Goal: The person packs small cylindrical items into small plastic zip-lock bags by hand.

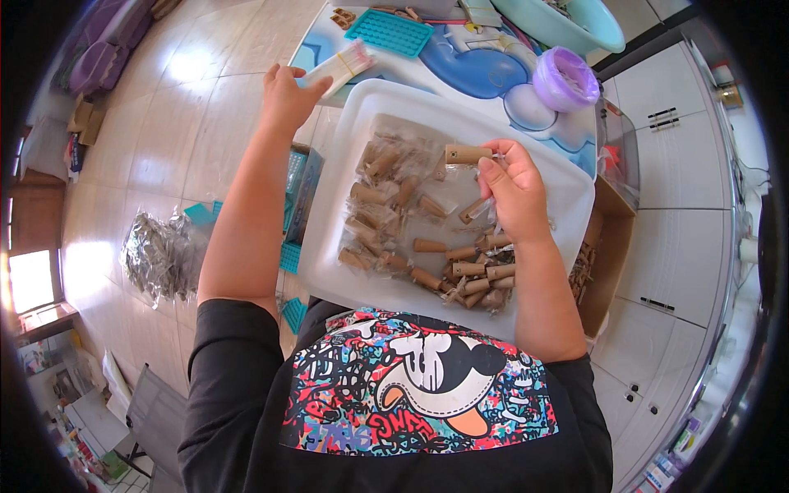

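Note:
My right hand [516, 187] pinches a brown cork-shaped stopper [468, 154] by one end, above a white tray [329, 246]. The stopper lies level, its other end pointing left. At the tray's far left corner, my left hand [292, 94] has its fingers and thumb around the near end of a stack of clear plastic bags [349, 64] with a reddish edge. Bagged stoppers [370, 195] crowd the tray's left side. Several stoppers without clear wrapping [468, 269] are heaped toward its near right.
Beyond the tray, a blue-and-white table [394, 70] bears a teal grid tray [389, 33], a purple basket [565, 80] and a light-blue basin [592, 25]. A cardboard box [612, 246] stands right of the tray. Crumpled silvery plastic [164, 256] lies on the floor at left.

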Demonstrator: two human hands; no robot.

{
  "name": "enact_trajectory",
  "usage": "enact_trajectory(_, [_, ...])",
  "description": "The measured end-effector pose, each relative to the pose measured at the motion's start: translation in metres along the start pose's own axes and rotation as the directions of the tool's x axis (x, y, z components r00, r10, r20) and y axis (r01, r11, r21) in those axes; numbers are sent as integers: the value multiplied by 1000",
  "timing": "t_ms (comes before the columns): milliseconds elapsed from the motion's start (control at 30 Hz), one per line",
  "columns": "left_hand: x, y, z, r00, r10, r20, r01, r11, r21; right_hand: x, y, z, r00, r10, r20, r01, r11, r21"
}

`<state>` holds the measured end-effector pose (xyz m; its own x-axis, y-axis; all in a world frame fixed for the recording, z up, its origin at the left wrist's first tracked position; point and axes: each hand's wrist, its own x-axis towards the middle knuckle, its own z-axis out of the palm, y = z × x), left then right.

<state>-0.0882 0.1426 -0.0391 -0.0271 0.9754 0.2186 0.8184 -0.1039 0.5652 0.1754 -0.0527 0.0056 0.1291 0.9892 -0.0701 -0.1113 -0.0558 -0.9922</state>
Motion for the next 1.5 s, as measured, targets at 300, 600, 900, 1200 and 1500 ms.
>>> enact_trajectory(300, [0, -19, 12, 995, 17, -103, -34, 985, -166, -1, -4, 6, 1000, 11, 10, -11, 1000, 10])
enact_trajectory(600, [-20, 0, -36, 994, -108, -23, 100, 969, -228, -3, -1, 2, 999, -52, 11, 52, 998, 28])
enact_trajectory(900, [-85, 112, -43, 865, -23, 502, 473, 372, -799, -3, -14, -6, 971, -159, -178, 176, 981, 83])
enact_trajectory(1200, [-123, 115, -2, 770, -1, 639, 535, 547, -644, -5, -18, -11, 930, -294, -220, 297, 955, -20])
enact_trajectory(1500, [-126, 119, -10, 804, 119, 582, 448, 521, -726, -3, -19, -12, 968, -135, -210, 172, 970, 173])
